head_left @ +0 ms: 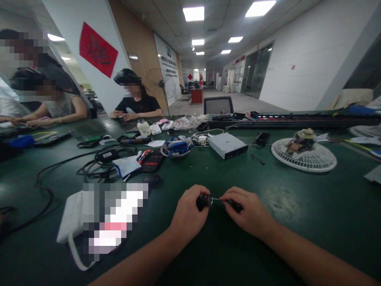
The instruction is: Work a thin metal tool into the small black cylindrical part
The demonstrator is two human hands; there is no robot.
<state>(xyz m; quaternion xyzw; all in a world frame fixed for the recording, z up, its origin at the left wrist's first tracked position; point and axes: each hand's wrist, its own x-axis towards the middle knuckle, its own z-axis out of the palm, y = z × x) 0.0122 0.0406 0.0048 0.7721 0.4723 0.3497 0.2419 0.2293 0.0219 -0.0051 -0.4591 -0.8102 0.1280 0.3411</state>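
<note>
My left hand (190, 208) is closed around a small dark cylindrical part (204, 200) with a shiny end facing right. I cannot make out exactly what that part is. In my right hand (248, 210) is a small screwdriver (236, 205) with a dark handle. Its thin metal shaft points left and meets the shiny end of the part, or comes very close to it. Both hands are just above the green table (214, 246), near its front.
A silver disc drive (228, 145) lies ahead, with a small black box (263, 138) beyond it. White fan grille (303, 157) at right. A bowl of gloves (177, 147), cables (104, 159), a mouse (152, 180) and a white power adapter (70, 216) lie leftward. People sit across the table.
</note>
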